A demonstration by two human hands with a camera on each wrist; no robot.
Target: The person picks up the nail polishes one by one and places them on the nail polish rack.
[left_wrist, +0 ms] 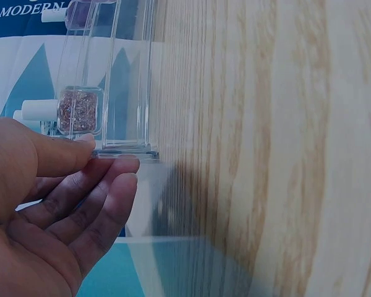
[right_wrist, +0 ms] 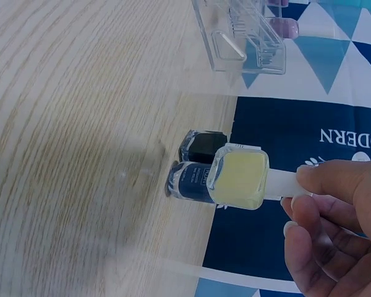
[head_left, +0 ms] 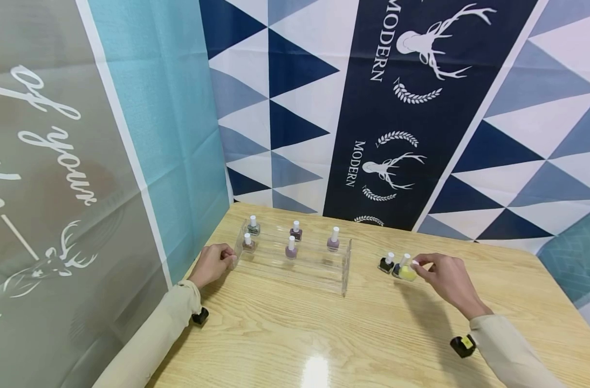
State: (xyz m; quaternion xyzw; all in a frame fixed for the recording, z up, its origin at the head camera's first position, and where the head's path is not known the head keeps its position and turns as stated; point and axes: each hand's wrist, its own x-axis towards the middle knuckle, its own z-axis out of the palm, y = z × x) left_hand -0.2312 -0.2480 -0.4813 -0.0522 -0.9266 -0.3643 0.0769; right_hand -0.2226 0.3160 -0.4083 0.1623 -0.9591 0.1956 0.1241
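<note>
Bottle of yellow polish near dark blue bottle, white cap pinched in my right hand. Likely light, rigid, slick, breakable glass; cap best hold, I judge, kept upright. My left hand grips clear rack by left end.

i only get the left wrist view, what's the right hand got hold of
Observer: The right hand pinches a yellow nail polish bottle by its white cap.
Operator: ok anything standing close to that one
Observer: Yes, a black bottle and a dark blue bottle stand side by side on the table.
Operator: and how many on the rack, mine cuts off
Observer: The head view shows five bottles on the clear rack.
</note>
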